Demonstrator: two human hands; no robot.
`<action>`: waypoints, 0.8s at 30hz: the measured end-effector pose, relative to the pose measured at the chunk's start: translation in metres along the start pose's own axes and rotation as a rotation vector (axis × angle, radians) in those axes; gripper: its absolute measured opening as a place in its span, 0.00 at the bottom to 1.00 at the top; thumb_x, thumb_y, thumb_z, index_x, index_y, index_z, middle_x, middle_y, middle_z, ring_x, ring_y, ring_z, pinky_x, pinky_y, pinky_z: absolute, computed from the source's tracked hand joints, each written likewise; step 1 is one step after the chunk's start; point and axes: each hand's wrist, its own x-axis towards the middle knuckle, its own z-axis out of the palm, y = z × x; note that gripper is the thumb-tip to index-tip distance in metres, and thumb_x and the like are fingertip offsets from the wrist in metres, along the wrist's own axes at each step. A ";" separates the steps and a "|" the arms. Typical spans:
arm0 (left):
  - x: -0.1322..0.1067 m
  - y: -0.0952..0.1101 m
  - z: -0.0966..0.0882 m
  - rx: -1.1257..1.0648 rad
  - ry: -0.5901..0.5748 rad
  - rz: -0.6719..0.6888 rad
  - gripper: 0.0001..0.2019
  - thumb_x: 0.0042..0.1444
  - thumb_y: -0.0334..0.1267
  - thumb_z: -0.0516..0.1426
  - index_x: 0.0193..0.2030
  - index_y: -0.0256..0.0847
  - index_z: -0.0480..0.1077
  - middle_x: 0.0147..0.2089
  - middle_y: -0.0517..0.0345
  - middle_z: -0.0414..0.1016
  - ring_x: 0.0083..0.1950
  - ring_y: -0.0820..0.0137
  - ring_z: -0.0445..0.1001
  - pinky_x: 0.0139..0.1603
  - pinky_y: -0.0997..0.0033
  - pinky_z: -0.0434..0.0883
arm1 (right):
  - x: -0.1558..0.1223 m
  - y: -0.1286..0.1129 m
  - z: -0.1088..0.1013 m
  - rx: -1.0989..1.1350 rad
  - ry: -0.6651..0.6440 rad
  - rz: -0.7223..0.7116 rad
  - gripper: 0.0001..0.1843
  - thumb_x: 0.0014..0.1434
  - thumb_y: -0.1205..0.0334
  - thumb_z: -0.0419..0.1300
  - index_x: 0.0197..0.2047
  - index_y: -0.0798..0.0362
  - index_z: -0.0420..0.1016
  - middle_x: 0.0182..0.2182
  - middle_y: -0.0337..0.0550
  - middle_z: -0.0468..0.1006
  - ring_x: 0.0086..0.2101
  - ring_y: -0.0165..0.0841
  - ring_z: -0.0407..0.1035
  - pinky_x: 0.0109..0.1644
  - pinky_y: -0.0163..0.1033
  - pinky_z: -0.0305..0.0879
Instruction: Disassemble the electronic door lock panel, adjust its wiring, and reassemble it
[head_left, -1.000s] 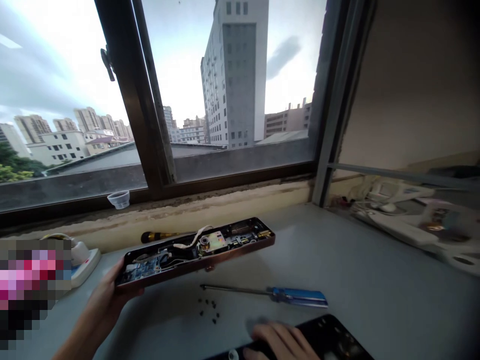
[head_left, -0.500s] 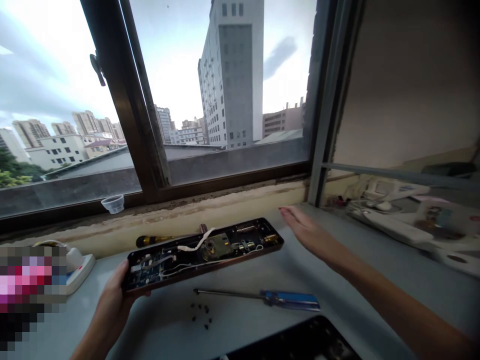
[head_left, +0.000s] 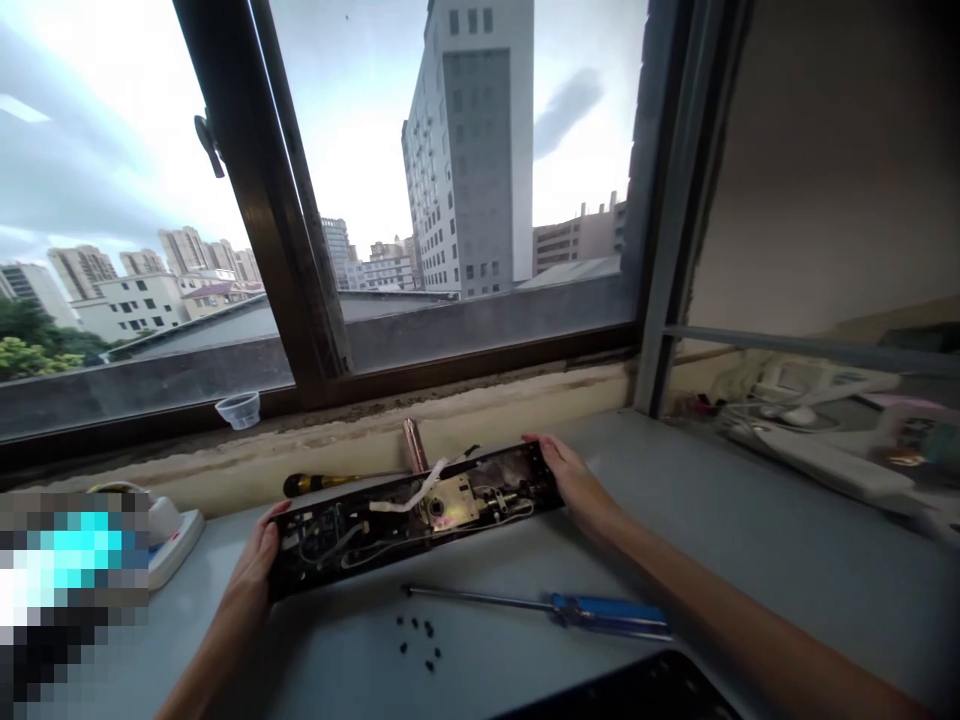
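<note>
A long, dark electronic lock housing [head_left: 405, 550] is held up above the table by its two ends, its inner side facing me. A brass-coloured plate with a round hub, thin wires, a board and a loose white cable show inside it. My left hand [head_left: 255, 565] is closed around its left end, and my right hand [head_left: 566, 478] grips the right end. In front of it lies a blue-handled screwdriver [head_left: 611, 615]. Several small black screws [head_left: 415, 623] are scattered left of the handle, below the shaft. At the bottom edge is a black panel [head_left: 637, 690], partly cut off.
Behind the housing lie a yellow-and-black screwdriver [head_left: 315, 484] and a copper-coloured cylinder [head_left: 414, 445]. A clear plastic cup [head_left: 238, 410] stands on the window sill. A white power strip [head_left: 176, 550] is at the left, beside a pixelated area. White equipment [head_left: 810, 430] sits behind glass at right.
My right hand has come in and taken hold of the housing's right end. The housing has tilted so that its inside faces me more. The left hand still holds its end.
</note>
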 end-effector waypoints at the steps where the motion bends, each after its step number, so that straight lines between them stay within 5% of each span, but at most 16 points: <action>1: 0.002 -0.003 -0.001 -0.008 -0.017 0.002 0.24 0.45 0.54 0.58 0.48 0.45 0.68 0.43 0.55 0.74 0.44 0.62 0.72 0.40 0.69 0.70 | 0.001 0.003 -0.001 0.007 -0.003 -0.004 0.18 0.59 0.56 0.53 0.50 0.56 0.64 0.47 0.47 0.67 0.43 0.35 0.66 0.45 0.46 0.65; 11: 0.013 -0.019 -0.001 0.001 0.007 0.054 0.27 0.40 0.58 0.59 0.44 0.43 0.68 0.36 0.57 0.73 0.36 0.65 0.72 0.35 0.71 0.69 | 0.002 0.017 -0.013 0.034 -0.103 -0.052 0.18 0.60 0.55 0.53 0.50 0.56 0.65 0.46 0.46 0.68 0.43 0.34 0.66 0.45 0.46 0.65; 24: -0.014 0.007 -0.008 0.063 -0.125 0.025 0.21 0.46 0.49 0.58 0.46 0.42 0.69 0.42 0.54 0.75 0.47 0.60 0.71 0.41 0.69 0.69 | 0.008 0.015 -0.026 -0.242 -0.106 -0.191 0.20 0.61 0.50 0.47 0.48 0.55 0.67 0.44 0.46 0.71 0.43 0.35 0.67 0.47 0.46 0.63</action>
